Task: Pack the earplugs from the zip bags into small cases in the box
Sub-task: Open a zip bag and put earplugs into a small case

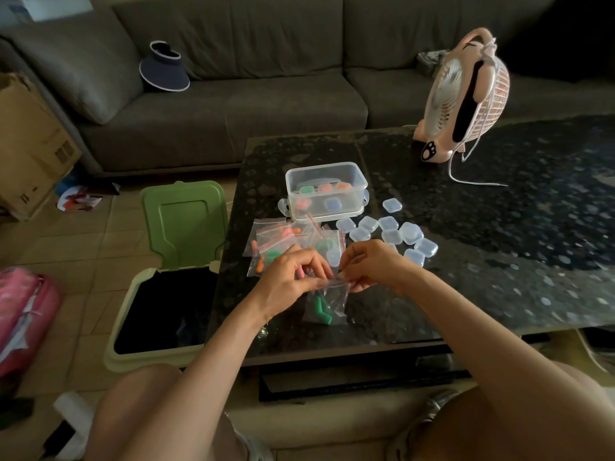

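Head view: just below the centre of the frame, the left hand [293,277] and the right hand [372,266] meet over the near part of a dark speckled table [499,261]. The fingers of both are curled and pinch the top edge of a clear zip bag [336,299], which hangs down between them. Green earplugs [321,306] lie in its lower part. Something small and pink shows among the left fingers; what it is cannot be told.

Just above the hands, a loose pile of zip bags [276,237] with orange and green earplugs lies on the table. Above the pile stands a clear plastic box [326,176], open at the top, with several filled cases inside. To the right of the pile and box, a cluster of clear small cases [389,234] is spread on the table.

At upper right a pink fan [466,94] stands on the table. At lower left, beside the table, a green bin [129,331] sits with its lid up. A grey sofa [233,61] runs across the top, with a dark visor [164,68] on its seat.
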Demonstrator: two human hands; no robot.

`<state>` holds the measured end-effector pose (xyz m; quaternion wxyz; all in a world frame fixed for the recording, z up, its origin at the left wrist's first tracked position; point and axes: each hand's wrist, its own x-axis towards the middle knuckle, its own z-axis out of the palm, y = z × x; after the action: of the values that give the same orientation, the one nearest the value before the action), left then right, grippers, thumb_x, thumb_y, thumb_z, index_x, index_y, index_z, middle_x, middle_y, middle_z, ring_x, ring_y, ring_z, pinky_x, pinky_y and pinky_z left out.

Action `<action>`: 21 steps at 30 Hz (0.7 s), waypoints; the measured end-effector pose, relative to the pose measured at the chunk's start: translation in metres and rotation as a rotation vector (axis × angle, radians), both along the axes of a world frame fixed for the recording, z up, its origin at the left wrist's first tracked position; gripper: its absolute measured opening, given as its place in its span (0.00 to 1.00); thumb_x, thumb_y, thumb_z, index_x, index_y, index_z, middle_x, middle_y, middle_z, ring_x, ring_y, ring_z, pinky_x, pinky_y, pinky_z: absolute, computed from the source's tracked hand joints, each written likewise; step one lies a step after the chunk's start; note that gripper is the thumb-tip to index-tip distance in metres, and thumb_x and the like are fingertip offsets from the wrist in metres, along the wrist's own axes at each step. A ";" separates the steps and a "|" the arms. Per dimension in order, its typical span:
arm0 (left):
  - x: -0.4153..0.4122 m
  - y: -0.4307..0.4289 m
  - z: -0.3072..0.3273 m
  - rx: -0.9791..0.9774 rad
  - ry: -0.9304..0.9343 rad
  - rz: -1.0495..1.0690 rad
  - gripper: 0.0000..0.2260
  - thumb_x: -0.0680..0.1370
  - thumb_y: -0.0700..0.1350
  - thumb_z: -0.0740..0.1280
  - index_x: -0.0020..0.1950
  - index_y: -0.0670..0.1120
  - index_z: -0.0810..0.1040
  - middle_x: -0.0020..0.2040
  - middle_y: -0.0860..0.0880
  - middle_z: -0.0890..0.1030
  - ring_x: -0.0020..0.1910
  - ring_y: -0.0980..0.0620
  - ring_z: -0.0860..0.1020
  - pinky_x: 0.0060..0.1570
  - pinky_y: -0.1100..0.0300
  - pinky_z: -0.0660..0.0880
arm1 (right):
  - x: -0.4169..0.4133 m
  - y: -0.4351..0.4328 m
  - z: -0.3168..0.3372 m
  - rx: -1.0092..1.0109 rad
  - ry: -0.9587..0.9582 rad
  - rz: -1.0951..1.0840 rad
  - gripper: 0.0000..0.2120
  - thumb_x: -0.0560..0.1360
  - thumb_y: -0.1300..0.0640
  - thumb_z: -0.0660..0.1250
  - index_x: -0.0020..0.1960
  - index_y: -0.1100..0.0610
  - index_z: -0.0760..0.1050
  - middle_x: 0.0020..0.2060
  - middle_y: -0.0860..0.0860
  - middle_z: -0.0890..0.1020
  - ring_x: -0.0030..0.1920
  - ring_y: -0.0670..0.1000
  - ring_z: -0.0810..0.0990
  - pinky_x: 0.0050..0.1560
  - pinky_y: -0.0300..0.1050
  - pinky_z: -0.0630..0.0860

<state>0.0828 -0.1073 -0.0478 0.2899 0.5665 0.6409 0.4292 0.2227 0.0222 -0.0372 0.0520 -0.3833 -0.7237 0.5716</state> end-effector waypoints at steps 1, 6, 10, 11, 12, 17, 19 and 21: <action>0.000 -0.001 0.001 -0.030 -0.006 -0.032 0.13 0.72 0.39 0.70 0.33 0.56 0.76 0.47 0.53 0.82 0.59 0.45 0.73 0.59 0.45 0.68 | 0.000 0.000 -0.001 0.007 -0.005 0.015 0.07 0.72 0.73 0.67 0.42 0.62 0.75 0.38 0.62 0.79 0.32 0.52 0.79 0.34 0.39 0.81; 0.001 -0.001 -0.003 -0.098 0.038 -0.071 0.04 0.69 0.45 0.68 0.35 0.51 0.76 0.51 0.46 0.79 0.62 0.46 0.72 0.61 0.51 0.69 | -0.002 -0.001 -0.004 0.064 -0.018 0.073 0.07 0.72 0.72 0.67 0.42 0.62 0.75 0.36 0.59 0.79 0.32 0.51 0.79 0.34 0.39 0.81; -0.003 0.003 -0.008 0.046 0.109 0.085 0.04 0.73 0.45 0.69 0.40 0.49 0.75 0.45 0.47 0.80 0.50 0.57 0.78 0.51 0.57 0.74 | -0.002 -0.002 -0.003 0.061 0.066 0.052 0.06 0.73 0.71 0.67 0.42 0.61 0.77 0.35 0.58 0.80 0.31 0.49 0.79 0.35 0.39 0.80; -0.002 0.003 -0.006 0.085 0.106 0.124 0.04 0.75 0.42 0.69 0.41 0.46 0.75 0.43 0.49 0.79 0.46 0.65 0.76 0.48 0.69 0.71 | -0.002 -0.002 -0.003 0.055 0.090 0.036 0.05 0.74 0.68 0.67 0.44 0.60 0.78 0.36 0.58 0.80 0.32 0.49 0.80 0.35 0.40 0.81; -0.001 0.003 -0.004 0.104 0.103 0.170 0.04 0.76 0.40 0.68 0.42 0.43 0.75 0.43 0.51 0.78 0.43 0.72 0.73 0.46 0.77 0.67 | -0.002 -0.003 -0.002 0.041 0.114 0.019 0.02 0.76 0.64 0.67 0.46 0.60 0.78 0.37 0.58 0.81 0.33 0.50 0.81 0.37 0.41 0.81; -0.007 0.008 -0.015 0.040 -0.237 0.369 0.05 0.79 0.41 0.63 0.50 0.39 0.73 0.37 0.47 0.76 0.31 0.62 0.75 0.38 0.70 0.73 | 0.002 -0.006 0.003 -0.057 0.129 0.068 0.10 0.77 0.52 0.65 0.52 0.59 0.73 0.41 0.61 0.83 0.35 0.53 0.82 0.42 0.49 0.82; -0.010 0.011 -0.021 -0.039 -0.364 0.440 0.06 0.79 0.42 0.63 0.50 0.39 0.73 0.37 0.45 0.78 0.31 0.56 0.76 0.34 0.65 0.74 | 0.005 -0.006 0.006 -0.065 0.103 0.066 0.12 0.76 0.54 0.67 0.53 0.61 0.70 0.38 0.60 0.83 0.33 0.54 0.83 0.39 0.48 0.82; -0.009 0.012 -0.024 -0.108 -0.446 0.455 0.07 0.79 0.42 0.64 0.48 0.38 0.73 0.37 0.44 0.78 0.31 0.55 0.76 0.30 0.65 0.75 | 0.010 -0.003 0.009 -0.047 0.051 0.071 0.12 0.75 0.59 0.69 0.53 0.63 0.69 0.39 0.61 0.83 0.33 0.55 0.83 0.37 0.47 0.82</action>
<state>0.0736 -0.0954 -0.0716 0.3494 0.2845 0.6936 0.5620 0.2329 0.0192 -0.0278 0.0411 -0.3439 -0.7217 0.5993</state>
